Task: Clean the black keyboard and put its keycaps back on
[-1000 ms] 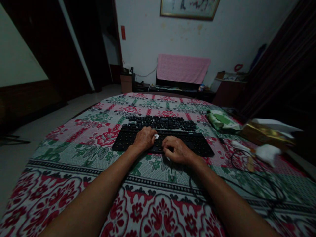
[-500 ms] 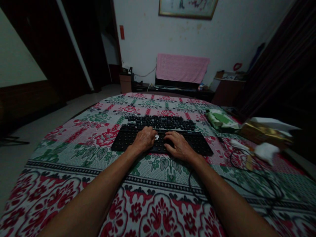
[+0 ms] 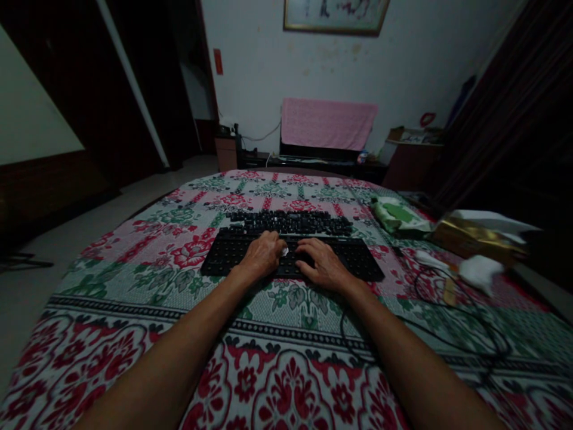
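A black keyboard base with its keycaps off lies across the tablecloth in front of me. My left hand is closed over its middle, fingers bent around a small white wad, perhaps tissue or cotton, that shows at the fingertips. To the right, my right hand rests on the base with thumb and fingers apart and nothing visible in them. Just behind the base, loose black keycaps are spread in rough rows.
On the right lie a green-and-white packet, a gold box, crumpled white tissue and a coiled black cable. The patterned tablecloth covers the table. A pink cloth hangs by the far wall.
The whole view has shifted slightly. Both hands stay at nearly the same spots on the keyboard base, with the white wad still at the left fingertips.
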The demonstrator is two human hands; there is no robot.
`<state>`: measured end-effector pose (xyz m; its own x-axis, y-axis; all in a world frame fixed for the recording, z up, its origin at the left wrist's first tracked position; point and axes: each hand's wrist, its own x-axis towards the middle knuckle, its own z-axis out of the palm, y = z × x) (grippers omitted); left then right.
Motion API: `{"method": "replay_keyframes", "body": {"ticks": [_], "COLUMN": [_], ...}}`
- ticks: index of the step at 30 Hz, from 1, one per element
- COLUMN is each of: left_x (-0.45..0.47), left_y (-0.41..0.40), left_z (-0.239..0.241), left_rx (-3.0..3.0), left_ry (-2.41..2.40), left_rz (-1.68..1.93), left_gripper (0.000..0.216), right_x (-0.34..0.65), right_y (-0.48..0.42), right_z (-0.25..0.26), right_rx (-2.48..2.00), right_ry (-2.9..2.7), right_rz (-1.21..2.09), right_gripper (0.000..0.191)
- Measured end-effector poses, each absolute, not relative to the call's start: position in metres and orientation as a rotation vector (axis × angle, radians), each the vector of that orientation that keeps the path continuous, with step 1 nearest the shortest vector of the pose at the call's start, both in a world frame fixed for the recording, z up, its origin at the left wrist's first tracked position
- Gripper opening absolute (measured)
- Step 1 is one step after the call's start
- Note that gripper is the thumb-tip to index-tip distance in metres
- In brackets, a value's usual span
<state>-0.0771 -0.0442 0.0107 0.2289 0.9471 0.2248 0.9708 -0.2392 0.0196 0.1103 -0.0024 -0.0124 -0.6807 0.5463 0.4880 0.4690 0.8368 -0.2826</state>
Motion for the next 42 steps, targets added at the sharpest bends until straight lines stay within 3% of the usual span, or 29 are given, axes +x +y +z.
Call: {"method": "replay_keyframes", "body": {"ticks": [42], "left_x": [-0.096], "left_y": [-0.046], "left_z": [0.022], "left_rx": [-2.588], "left_ry": [-1.694], "left_rz": [-0.206], "left_gripper": [0.028], "right_x": [0.111], "right_y": [0.001], "right_z": [-0.019], "right_rx": [-0.797], "right_ry": [-2.434], "right_rz": [0.121], "right_gripper": [0.031]}}
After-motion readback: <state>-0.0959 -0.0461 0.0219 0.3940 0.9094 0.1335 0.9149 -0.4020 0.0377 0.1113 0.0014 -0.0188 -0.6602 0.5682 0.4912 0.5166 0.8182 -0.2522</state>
